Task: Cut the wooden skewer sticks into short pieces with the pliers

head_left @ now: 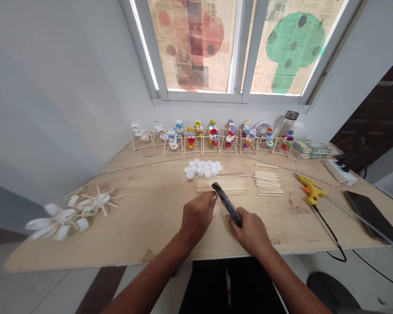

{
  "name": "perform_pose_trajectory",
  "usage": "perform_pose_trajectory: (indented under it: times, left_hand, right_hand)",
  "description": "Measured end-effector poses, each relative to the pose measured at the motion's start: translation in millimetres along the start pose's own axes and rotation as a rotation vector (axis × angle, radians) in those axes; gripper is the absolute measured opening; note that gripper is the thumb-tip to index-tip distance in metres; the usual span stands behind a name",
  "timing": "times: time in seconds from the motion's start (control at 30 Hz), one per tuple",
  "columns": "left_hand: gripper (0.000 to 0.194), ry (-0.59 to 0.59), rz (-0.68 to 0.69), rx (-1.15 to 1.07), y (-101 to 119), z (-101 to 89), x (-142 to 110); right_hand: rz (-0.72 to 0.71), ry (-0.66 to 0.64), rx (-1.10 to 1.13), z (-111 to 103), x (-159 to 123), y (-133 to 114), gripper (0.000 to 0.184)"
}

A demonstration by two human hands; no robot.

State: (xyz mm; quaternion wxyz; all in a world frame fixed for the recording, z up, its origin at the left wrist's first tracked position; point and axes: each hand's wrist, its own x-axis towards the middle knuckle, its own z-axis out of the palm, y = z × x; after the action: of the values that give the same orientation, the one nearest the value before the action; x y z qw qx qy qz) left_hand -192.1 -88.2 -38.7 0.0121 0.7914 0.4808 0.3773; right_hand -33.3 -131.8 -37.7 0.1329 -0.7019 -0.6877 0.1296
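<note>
My right hand (251, 230) is closed round the handle end of a long, narrow black hand tool (228, 206); its exact kind is unclear. The tool slants up and left, and its head is right by the fingertips of my left hand (198, 215). Those fingers are pinched together on what looks like a thin wooden stick, mostly hidden by the hand and tool. Just beyond both hands lies a row of long wooden sticks (237, 186). A stack of shorter sticks (268, 183) is to its right. White bottle caps (207, 165) are heaped behind the long sticks.
At left lie white wheel-like pieces with stick spokes (101, 199). Stick frames with coloured caps (212, 141) line the back. Right hold a yellow glue gun (311, 189), a black phone (373, 216), a power strip (340, 172) and bagged sticks (317, 149). A glass bottle (286, 124) stands behind.
</note>
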Motion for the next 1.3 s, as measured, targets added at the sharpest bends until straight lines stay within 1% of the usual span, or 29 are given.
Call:
perform_pose_trajectory:
  times: [0.17, 0.23, 0.33, 0.4, 0.47, 0.57, 0.67, 0.73, 0.87, 0.97, 1.1, 1.2, 1.3]
  left_hand:
    - [0.026, -0.083, -0.114, -0.07, -6.5, 0.0, -3.5]
    - [0.025, -0.115, -0.148, -0.091, -9.5, 1.3, -3.5]
    - [0.023, -0.14, -0.181, -0.121, -12.5, 4.0, -3.8]
    - [0.022, -0.149, -0.195, -0.134, -12.3, 6.0, -4.2]
    - [0.022, -0.175, -0.181, -0.135, -10.0, 8.3, -2.9]
    - [0.021, -0.253, -0.114, -0.097, -4.7, 14.0, 6.8]
    - [0.02, -0.351, -0.063, 0.024, -2.0, 23.4, 26.3]
    - [0.019, -0.405, -0.054, 0.105, -3.1, 31.3, 41.1]
    - [0.014, -0.46, -0.029, 0.154, -8.2, 47.4, 64.2]
    - [0.012, -0.504, -0.013, 0.172, -10.1, 56.5, 73.2]
    - [0.012, -0.547, -0.007, 0.166, -9.9, 63.4, 77.4]
    - [0.011, -0.55, -0.019, 0.139, -9.4, 65.7, 78.7]
    - [0.009, -0.528, -0.045, 0.086, -8.0, 63.3, 80.4]
  right_hand:
    - [-0.041, -0.089, 0.064, -9.1, -1.6, -0.3, 0.025]
    - [-0.049, -0.098, 0.076, -11.8, -0.5, -0.1, 0.023]
    - [-0.006, -0.09, 0.047, -14.3, 1.1, 2.6, 0.022]
    - [0.003, -0.083, 0.087, -16.3, 1.0, 7.1, 0.021]
    - [-0.003, -0.068, 0.203, -18.9, -0.7, 14.3, 0.02]
    - [0.009, -0.02, 0.476, -22.7, -5.1, 27.4, 0.02]
    - [0.103, -0.044, 0.782, -23.6, -9.4, 38.2, 0.023]
    - [0.174, -0.066, 0.953, -22.8, -11.2, 42.3, 0.026]
    - [0.26, -0.108, 1.172, -21.8, -11.8, 45.4, 0.03]
    - [0.272, -0.126, 1.228, -22.0, -10.7, 46.9, 0.033]
    - [0.254, -0.133, 1.249, -22.0, -9.4, 49.1, 0.033]
    - [0.255, -0.145, 1.249, -21.6, -9.2, 50.4, 0.034]
    - [0.263, -0.15, 1.246, -21.2, -9.1, 50.9, 0.035]
